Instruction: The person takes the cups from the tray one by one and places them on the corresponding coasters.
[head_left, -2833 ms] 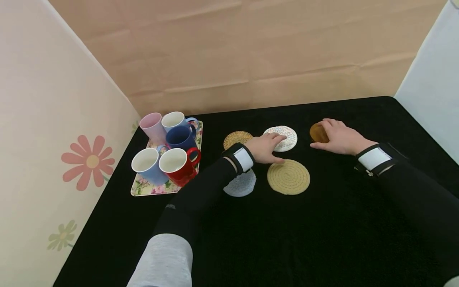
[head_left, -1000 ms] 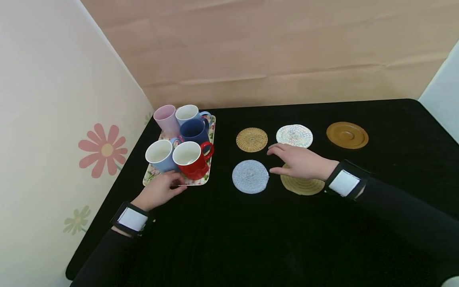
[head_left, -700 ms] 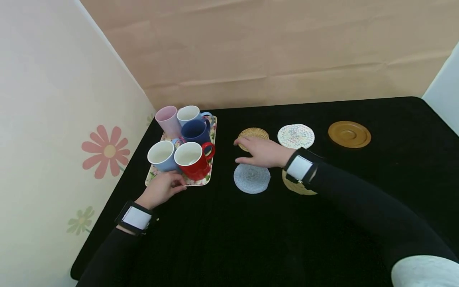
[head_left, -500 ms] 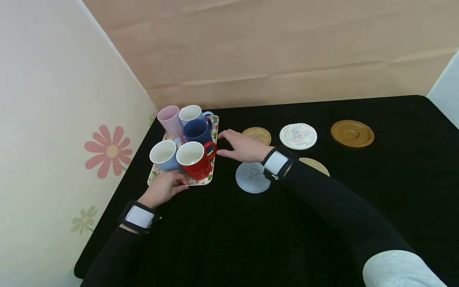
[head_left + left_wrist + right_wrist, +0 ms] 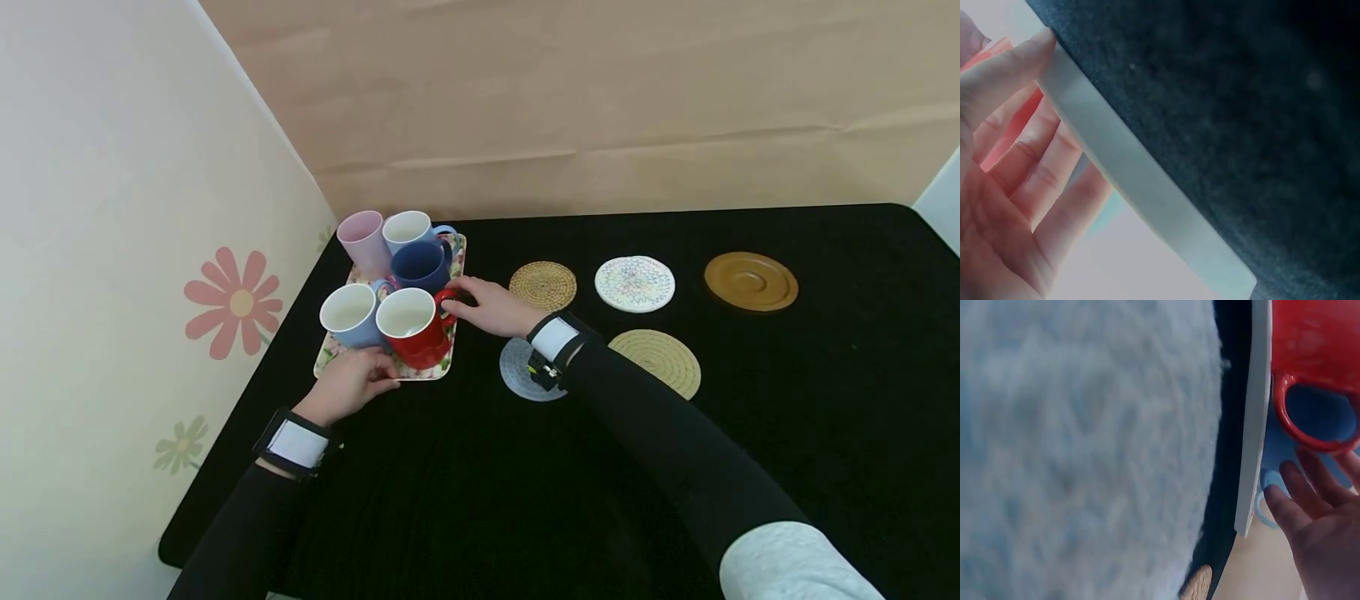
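A floral tray (image 5: 442, 369) at the table's left holds several mugs: pink (image 5: 362, 239), white (image 5: 410, 227), dark blue (image 5: 420, 265), light blue (image 5: 350, 317) and red (image 5: 413, 331). My left hand (image 5: 358, 381) holds the tray's near rim (image 5: 1147, 190). In the left wrist view its thumb (image 5: 1010, 65) lies on that rim and the fingers reach over it toward the red mug. My right hand (image 5: 486, 306) reaches across with straight fingers (image 5: 1294, 509). Their tips are at the red mug's handle (image 5: 1310, 434), not curled round it.
Five round coasters lie on the black cloth to the right of the tray: woven tan (image 5: 543, 285), white patterned (image 5: 634, 283), a brown saucer (image 5: 751, 282), yellow rope (image 5: 660, 360) and grey-blue (image 5: 516, 377), partly under my right wrist. Paper walls stand at the left and back.
My right hand has swept left from the coasters to the red mug's handle. My left hand left the coasters earlier and has stayed on the tray's near rim.
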Action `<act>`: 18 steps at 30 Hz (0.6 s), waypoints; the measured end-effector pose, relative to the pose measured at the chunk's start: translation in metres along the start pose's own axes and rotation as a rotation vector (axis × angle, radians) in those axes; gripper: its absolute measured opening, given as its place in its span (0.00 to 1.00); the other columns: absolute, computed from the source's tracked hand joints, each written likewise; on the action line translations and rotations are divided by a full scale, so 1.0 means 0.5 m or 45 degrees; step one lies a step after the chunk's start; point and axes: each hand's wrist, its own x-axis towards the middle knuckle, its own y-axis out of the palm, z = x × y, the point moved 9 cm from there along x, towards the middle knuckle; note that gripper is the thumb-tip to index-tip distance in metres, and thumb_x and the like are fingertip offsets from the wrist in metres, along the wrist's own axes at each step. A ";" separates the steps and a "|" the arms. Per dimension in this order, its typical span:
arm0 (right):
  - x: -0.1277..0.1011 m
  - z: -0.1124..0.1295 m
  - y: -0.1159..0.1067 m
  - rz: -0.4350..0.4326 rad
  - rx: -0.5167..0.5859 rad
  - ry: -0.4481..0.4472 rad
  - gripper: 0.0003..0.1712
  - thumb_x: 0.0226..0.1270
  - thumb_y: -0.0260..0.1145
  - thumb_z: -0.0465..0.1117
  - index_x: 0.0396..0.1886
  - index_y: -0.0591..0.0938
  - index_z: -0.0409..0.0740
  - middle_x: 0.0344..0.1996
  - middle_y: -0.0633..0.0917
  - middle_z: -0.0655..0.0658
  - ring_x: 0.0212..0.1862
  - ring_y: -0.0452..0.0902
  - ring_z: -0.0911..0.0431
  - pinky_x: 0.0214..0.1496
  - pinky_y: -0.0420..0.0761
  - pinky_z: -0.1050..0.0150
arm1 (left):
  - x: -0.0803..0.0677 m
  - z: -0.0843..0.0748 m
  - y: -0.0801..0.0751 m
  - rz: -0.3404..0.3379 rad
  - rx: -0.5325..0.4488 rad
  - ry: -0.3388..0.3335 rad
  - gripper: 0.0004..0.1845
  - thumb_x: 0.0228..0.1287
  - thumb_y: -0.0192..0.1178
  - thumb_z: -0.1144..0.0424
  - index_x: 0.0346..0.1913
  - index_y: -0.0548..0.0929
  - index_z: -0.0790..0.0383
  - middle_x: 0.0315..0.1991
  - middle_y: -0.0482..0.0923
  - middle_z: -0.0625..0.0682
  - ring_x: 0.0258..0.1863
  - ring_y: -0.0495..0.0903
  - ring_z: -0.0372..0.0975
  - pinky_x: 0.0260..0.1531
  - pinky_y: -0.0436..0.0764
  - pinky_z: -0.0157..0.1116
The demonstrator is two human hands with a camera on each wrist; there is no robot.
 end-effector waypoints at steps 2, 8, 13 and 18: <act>0.001 0.001 0.006 0.015 0.036 0.001 0.24 0.76 0.53 0.53 0.62 0.72 0.44 0.53 0.78 0.43 0.52 0.74 0.52 0.54 0.75 0.59 | 0.000 -0.002 -0.001 0.001 -0.003 0.005 0.05 0.56 0.71 0.67 0.29 0.84 0.55 0.29 0.79 0.44 0.27 0.75 0.34 0.31 0.77 0.38; 0.001 0.003 0.019 0.028 0.105 0.021 0.21 0.78 0.50 0.51 0.44 0.80 0.39 0.36 0.82 0.42 0.37 0.73 0.52 0.38 0.74 0.63 | 0.002 -0.005 -0.004 0.000 -0.029 0.018 0.05 0.56 0.71 0.67 0.29 0.84 0.56 0.29 0.79 0.44 0.27 0.75 0.34 0.31 0.77 0.38; 0.001 0.018 0.040 0.093 0.254 -0.026 0.20 0.79 0.49 0.44 0.34 0.79 0.34 0.27 0.79 0.43 0.30 0.71 0.55 0.35 0.72 0.66 | 0.002 -0.004 -0.004 -0.003 -0.028 0.023 0.05 0.56 0.71 0.67 0.29 0.84 0.55 0.28 0.80 0.43 0.26 0.76 0.33 0.30 0.77 0.37; -0.005 0.018 0.072 0.249 0.511 0.033 0.24 0.80 0.44 0.42 0.25 0.76 0.37 0.19 0.74 0.47 0.24 0.69 0.56 0.31 0.74 0.65 | 0.001 0.002 -0.002 0.003 -0.045 0.013 0.05 0.57 0.70 0.67 0.29 0.84 0.55 0.27 0.80 0.42 0.26 0.76 0.32 0.30 0.77 0.37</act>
